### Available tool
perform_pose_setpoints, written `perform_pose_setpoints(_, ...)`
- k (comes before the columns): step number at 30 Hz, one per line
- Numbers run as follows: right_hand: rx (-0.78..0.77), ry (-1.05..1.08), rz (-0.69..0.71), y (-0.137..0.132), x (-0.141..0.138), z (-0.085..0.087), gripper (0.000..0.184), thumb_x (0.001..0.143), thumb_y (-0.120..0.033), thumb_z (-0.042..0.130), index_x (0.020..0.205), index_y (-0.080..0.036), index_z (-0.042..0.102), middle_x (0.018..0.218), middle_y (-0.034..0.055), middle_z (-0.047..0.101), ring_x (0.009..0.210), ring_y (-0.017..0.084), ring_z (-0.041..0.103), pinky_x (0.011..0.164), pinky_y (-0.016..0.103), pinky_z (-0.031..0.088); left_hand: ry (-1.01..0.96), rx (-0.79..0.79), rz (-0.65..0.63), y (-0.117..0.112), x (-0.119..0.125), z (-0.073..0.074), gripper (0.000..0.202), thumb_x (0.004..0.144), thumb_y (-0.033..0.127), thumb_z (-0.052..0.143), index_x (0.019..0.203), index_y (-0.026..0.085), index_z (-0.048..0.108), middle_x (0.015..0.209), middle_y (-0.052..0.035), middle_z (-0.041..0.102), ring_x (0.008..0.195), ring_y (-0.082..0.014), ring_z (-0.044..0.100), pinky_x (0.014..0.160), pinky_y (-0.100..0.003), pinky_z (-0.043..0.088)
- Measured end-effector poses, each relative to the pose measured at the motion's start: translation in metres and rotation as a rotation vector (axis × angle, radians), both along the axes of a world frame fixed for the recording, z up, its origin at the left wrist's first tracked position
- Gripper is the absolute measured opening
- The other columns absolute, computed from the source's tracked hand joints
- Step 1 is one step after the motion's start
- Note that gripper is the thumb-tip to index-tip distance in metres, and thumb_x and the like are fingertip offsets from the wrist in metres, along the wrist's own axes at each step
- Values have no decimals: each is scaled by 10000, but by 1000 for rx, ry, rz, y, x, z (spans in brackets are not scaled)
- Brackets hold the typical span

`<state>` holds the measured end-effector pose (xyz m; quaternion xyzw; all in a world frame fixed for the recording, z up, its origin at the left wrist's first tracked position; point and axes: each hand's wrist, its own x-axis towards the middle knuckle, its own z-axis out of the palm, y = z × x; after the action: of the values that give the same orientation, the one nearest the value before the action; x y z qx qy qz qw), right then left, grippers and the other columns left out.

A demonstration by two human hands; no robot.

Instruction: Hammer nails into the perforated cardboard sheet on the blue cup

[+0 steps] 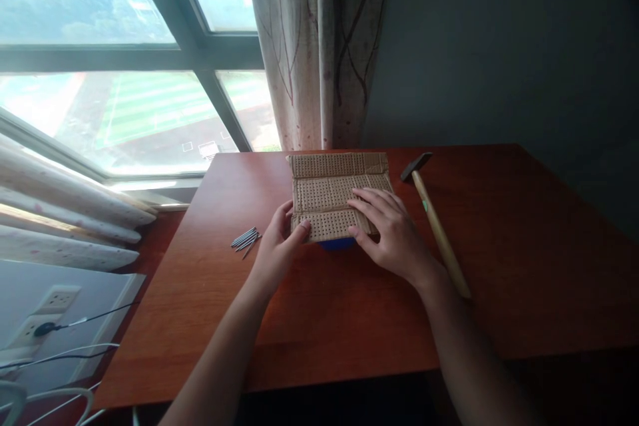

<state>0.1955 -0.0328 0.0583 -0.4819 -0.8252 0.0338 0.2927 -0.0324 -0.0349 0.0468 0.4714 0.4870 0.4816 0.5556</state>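
- So the main thing here is a perforated cardboard sheet point(319, 192): plain brown, rows of little dark holes all over, and two creases running across that split it into three strips. The edges look kinda rough, and the far strip has what looks like a wrinkled patch at its right end.
- It's around the middle of the reddish-brown table point(339, 333), towards the far side, sitting above something blue point(337, 244) that pokes out under the near edge. Can't tell what that is, the cardboard hides most of it.
- Left hand point(280, 234) has the near left corner pinched, thumb on top and fingers round the side edge.
- Right hand point(392, 229) is pretty open, fingers spread and laid over the right part of the sheet, thumb by the near edge. It blocks a good chunk of the holes there.
- Loose pile of shiny nails point(244, 238) just left of the left hand, mostly lined up, a few crossing.
- Hammer point(439, 233) lies to the right, dark head pointing away, wooden handle running down close by the right forearm.
- Behind all that: patterned curtain point(299, 46) and a bright window point(140, 113).
- Wall socket point(57, 299) with a black plug point(46, 329) down at the left.
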Motion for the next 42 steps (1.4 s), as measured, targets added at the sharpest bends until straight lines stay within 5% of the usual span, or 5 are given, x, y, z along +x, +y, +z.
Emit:
perform_pose_setpoints(13,-3,-55,61,0,9,-2,566,862,-382,663,1397,-249,536,1508,93,504,1410,313,433,1169,578,328,72,11,12,-2,0,1,536,843,443,680,1276,151,561,1264,-116,666,1215,-283,595,995,-369,481)
perform_pose_setpoints(36,3,-49,41,-2,7,-3,499,932,-456,575,1381,-237,565,1479,96,540,1404,295,448,1162,567,344,80,14,33,-2,-1,0,535,836,488,680,1252,162,599,1204,-105,696,1163,-281,623,950,-367,510)
perform_pose_setpoints(42,13,-24,53,0,8,-6,500,920,-458,593,1368,-236,577,1468,94,551,1388,299,466,1158,565,354,163,41,114,-6,-17,4,521,895,545,580,1263,177,607,1254,-126,670,1117,-273,640,868,-355,526)
